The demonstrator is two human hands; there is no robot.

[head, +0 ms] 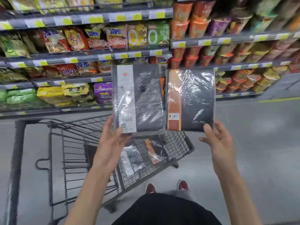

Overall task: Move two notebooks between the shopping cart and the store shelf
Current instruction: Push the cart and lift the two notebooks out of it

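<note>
Left hand (112, 140) pinches white-banded notebook (139, 98), right hand (217, 140) orange-banded notebook (191, 99), both by bottom edge, upright; shelf (90, 57) ahead, cart (50, 151) below

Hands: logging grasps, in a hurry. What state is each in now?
Left hand: holding the white-banded notebook, pinched at its lower edge.
Right hand: holding the orange-banded notebook, pinched at its lower corner.

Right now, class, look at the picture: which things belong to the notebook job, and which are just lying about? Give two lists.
Job: white-banded notebook in left hand; orange-banded notebook in right hand; shopping cart; store shelf.

Lying about: food packets; food cups; in the cart, second white-banded notebook and second orange-banded notebook.
</note>
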